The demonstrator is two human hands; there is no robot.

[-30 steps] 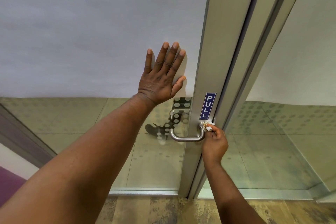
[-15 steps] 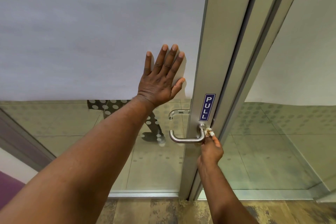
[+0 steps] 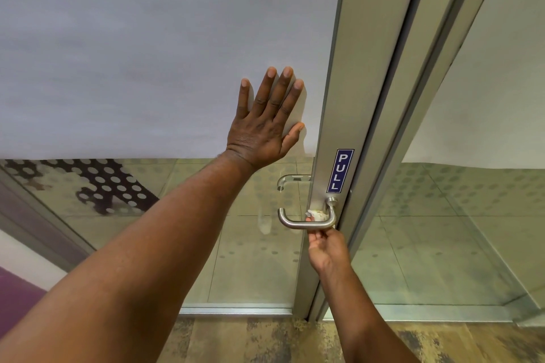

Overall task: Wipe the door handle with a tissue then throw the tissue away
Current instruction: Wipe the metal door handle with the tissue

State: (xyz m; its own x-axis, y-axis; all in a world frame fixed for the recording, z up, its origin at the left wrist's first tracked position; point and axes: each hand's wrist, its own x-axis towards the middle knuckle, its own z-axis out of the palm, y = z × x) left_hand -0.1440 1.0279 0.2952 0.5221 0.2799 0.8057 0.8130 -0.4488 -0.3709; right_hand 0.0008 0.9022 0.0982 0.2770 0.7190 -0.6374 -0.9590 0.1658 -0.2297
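A brushed steel lever door handle point(image 3: 295, 224) sticks out of the metal stile of a glass door, just under a blue PULL label point(image 3: 340, 170). My right hand point(image 3: 326, 247) reaches up from below and pinches a small crumpled white tissue point(image 3: 318, 214) against the inner side of the handle, near its bend. My left hand point(image 3: 267, 124) lies flat with fingers spread on the frosted upper part of the door pane, above and to the left of the handle.
The grey door frame point(image 3: 413, 115) runs up to the right of the stile, with a fixed glass panel point(image 3: 460, 230) beyond it. A second handle point(image 3: 290, 179) shows through the glass on the far side. A person in dotted dark clothing point(image 3: 103, 183) is behind the glass at left.
My right hand has carried the tissue from the handle's base, down and left, onto the inside of the lever. The person behind the glass has moved left. My left hand has stayed on the pane.
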